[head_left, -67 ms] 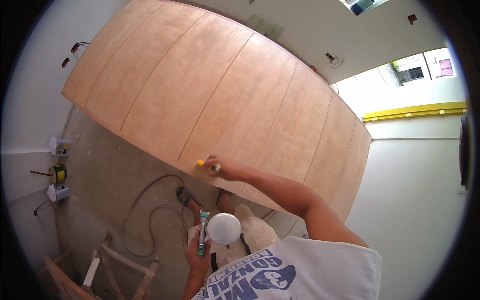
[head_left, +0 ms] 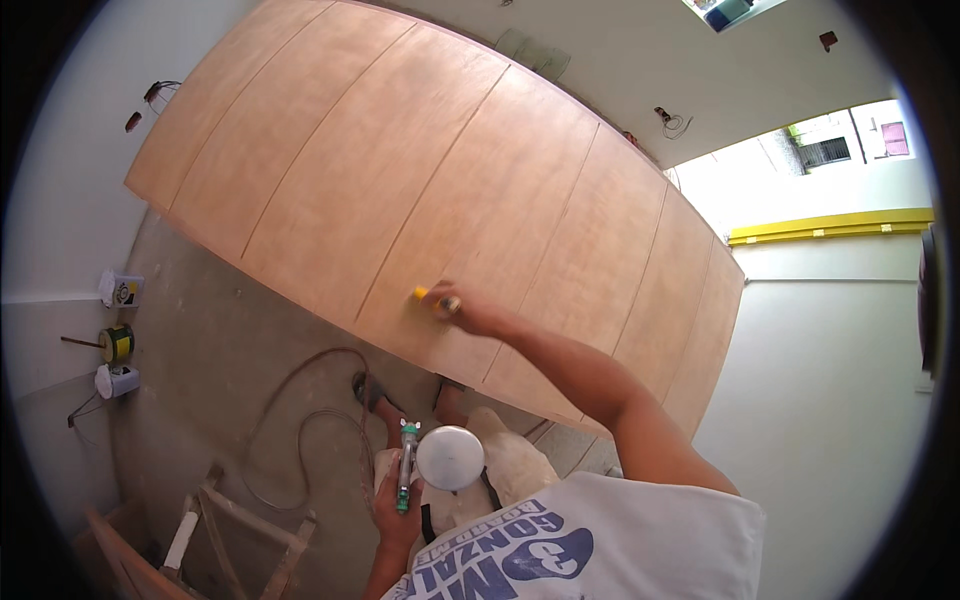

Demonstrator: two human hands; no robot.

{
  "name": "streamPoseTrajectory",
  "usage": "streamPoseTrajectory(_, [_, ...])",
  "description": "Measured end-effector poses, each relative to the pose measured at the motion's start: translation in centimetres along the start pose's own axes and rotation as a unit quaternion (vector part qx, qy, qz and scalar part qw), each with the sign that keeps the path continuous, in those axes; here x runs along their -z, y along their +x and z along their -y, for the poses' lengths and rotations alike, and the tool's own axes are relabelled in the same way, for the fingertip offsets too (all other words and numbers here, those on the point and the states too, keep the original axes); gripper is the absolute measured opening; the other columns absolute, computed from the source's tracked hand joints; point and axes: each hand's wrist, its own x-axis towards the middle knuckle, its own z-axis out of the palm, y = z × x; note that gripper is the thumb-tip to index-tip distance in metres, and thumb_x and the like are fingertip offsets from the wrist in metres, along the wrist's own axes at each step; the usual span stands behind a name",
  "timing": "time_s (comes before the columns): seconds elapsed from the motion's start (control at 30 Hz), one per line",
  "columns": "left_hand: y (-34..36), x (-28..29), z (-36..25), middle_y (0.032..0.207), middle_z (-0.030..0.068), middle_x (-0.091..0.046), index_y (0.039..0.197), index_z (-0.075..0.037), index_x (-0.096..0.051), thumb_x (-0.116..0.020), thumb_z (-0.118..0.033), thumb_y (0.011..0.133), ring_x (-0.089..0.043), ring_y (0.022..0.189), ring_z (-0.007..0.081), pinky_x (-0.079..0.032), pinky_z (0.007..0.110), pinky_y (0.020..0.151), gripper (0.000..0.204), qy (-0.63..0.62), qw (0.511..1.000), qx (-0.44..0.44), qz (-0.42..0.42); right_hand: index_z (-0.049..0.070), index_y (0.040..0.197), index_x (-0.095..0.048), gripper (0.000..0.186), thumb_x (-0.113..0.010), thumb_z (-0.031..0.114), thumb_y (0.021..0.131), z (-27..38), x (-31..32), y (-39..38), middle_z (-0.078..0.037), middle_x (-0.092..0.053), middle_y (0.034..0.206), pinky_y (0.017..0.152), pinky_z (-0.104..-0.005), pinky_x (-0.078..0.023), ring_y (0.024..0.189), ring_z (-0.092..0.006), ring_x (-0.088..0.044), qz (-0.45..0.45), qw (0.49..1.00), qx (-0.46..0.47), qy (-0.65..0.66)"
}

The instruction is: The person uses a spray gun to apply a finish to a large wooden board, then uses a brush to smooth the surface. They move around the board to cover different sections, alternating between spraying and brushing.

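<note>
A large pale-brown wooden panel [head_left: 440, 170] with straight grooves across it lies slanted in front of me. Over its near edge my right hand [head_left: 462, 303] is closed round a yellow-handled tool [head_left: 421, 293] that looks like a wide brush; its working end is blurred against the wood. Low by my thighs, my left hand [head_left: 390, 508] grips a spray gun [head_left: 407, 468], metal with green fittings. The gun's round white cup [head_left: 450, 458] sits just to its right. My left fingers are partly hidden behind the gun.
A hose [head_left: 300, 440] loops over the concrete floor beside my feet. Several paint cans [head_left: 117, 343] stand at the left wall. A wooden frame [head_left: 240, 530] is at lower left. Loose wires [head_left: 672, 122] stick out of the far wall, and a yellow beam [head_left: 830, 226] lies at right.
My right hand with the yellow-handled tool has moved up and slightly right, farther onto the panel from its near edge. My left hand and the spray gun stay put.
</note>
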Motion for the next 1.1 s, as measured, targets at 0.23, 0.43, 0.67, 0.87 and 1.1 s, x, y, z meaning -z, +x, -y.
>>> streamPoseTrajectory(0.23, [0.1, -3.2, -0.7, 0.133, 0.0281, -0.066, 0.149, 0.004, -0.052, -0.072, -0.019, 0.098, -0.067, 0.121, 0.0397, -0.051, 0.044, 0.101, 0.060, 0.014, 0.999, -0.029, -0.024, 0.005, 0.124, -0.070, 0.032, -0.073, 0.010, 0.093, 5.9, 0.4, -1.5, -0.020, -0.065, 0.126, 0.100, -0.0427, -0.052, 0.116, -0.0386, -0.064, -0.033, 0.997, 0.065, 0.033])
streamPoseTrajectory(0.43, [0.2, -4.0, -1.9, 0.136, 0.0289, -0.064, 0.149, 0.004, -0.051, -0.073, -0.019, 0.097, -0.066, 0.123, 0.0400, -0.051, 0.044, 0.102, 0.061, 0.041, 0.998, -0.046, -0.025, 0.008, 0.122, -0.071, 0.030, -0.071, 0.007, 0.093, -1.4, 4.5, -2.8, -0.020, -0.065, 0.128, 0.100, -0.0419, -0.052, 0.112, -0.0387, -0.065, 0.000, 0.999, -0.023, -0.045])
streamPoseTrajectory(0.67, [0.0, -5.8, -1.8, 0.129, 0.0286, -0.067, 0.148, 0.006, -0.052, -0.074, -0.018, 0.096, -0.068, 0.117, 0.0409, -0.052, 0.045, 0.100, 0.061, 0.032, 0.998, -0.037, -0.037, 0.007, 0.126, -0.070, 0.030, -0.070, 0.011, 0.096, 5.4, -1.5, -4.5, -0.020, -0.064, 0.127, 0.104, -0.0443, -0.049, 0.119, -0.0389, -0.063, 0.089, 0.990, 0.074, 0.082])
streamPoseTrajectory(0.87, [-0.5, -6.2, -2.0, 0.125, 0.0272, -0.068, 0.147, 0.005, -0.053, -0.074, -0.017, 0.096, -0.070, 0.113, 0.0396, -0.053, 0.044, 0.096, 0.060, 0.072, 0.996, -0.042, -0.022, 0.008, 0.113, -0.070, 0.028, -0.073, 0.002, 0.086, -2.2, 6.3, 1.3, -0.018, -0.065, 0.115, 0.092, -0.0462, -0.054, 0.110, -0.0403, -0.064, -0.099, 0.995, -0.021, -0.015])
streamPoseTrajectory(1.1, [-0.2, -7.4, -2.3, 0.119, 0.0253, -0.070, 0.147, 0.003, -0.054, -0.076, -0.016, 0.095, -0.071, 0.106, 0.0386, -0.054, 0.043, 0.091, 0.059, 0.085, 0.995, -0.055, -0.004, 0.007, 0.117, -0.071, 0.029, -0.074, 0.008, 0.088, 0.1, -2.0, -8.4, -0.020, -0.065, 0.120, 0.098, -0.0435, -0.051, 0.112, -0.0401, -0.064, 0.105, 0.988, 0.072, 0.082])
